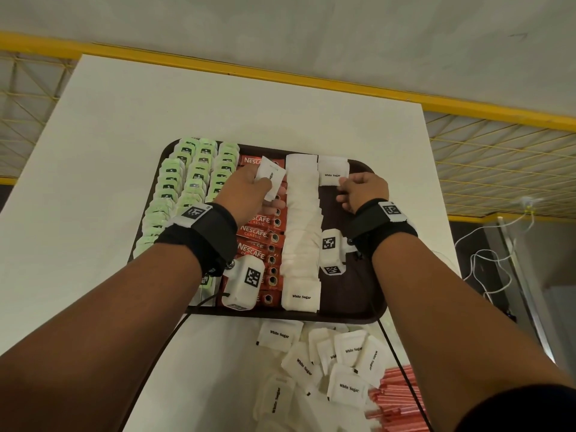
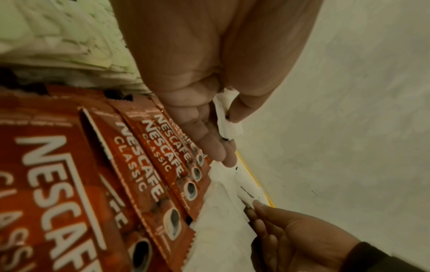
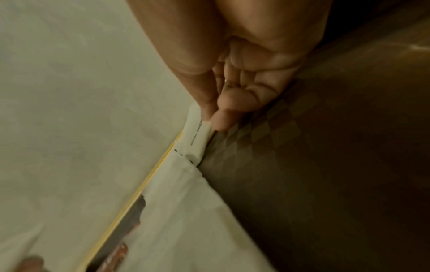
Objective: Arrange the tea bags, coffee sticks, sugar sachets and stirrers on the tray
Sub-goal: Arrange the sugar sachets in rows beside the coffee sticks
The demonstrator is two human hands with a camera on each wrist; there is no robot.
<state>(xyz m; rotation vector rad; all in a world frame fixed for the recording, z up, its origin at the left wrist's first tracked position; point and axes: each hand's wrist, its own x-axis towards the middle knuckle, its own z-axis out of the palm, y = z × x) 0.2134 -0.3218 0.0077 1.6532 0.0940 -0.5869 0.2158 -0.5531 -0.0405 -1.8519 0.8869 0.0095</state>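
Note:
A dark brown tray (image 1: 352, 313) carries rows of green tea bags (image 1: 193, 179), red Nescafe coffee sticks (image 1: 260, 235) and a long column of white sugar sachets (image 1: 300, 229). My left hand (image 1: 249, 188) hovers over the coffee sticks and pinches a few white sugar sachets (image 1: 270, 177) between thumb and fingers, also seen as the held sachets (image 2: 227, 117) in the left wrist view. My right hand (image 1: 363, 190) pinches the near edge of a sugar sachet (image 1: 333, 171) that starts a second column at the tray's far right; the same sachet (image 3: 197, 136) shows in the right wrist view.
A loose heap of white sugar sachets (image 1: 330, 360) lies on the white table (image 1: 103, 169) in front of the tray. Red stirrers (image 1: 397, 400) are piled at the near right. White cables (image 1: 489, 269) hang beyond the table's right edge.

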